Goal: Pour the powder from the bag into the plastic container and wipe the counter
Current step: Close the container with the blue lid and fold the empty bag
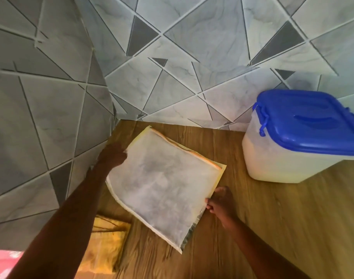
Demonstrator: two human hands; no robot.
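Head view, bag [164, 188] flat, fingers [209, 206] pinching edge

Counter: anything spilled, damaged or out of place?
Nothing stands out. The bag lies flat between both hands, the plastic container stands upright with its blue lid on, and no powder shows on the counter.

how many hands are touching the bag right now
2. The left hand is at the bag's left edge near the wall corner; the right hand pinches its right edge, on the side toward the container.
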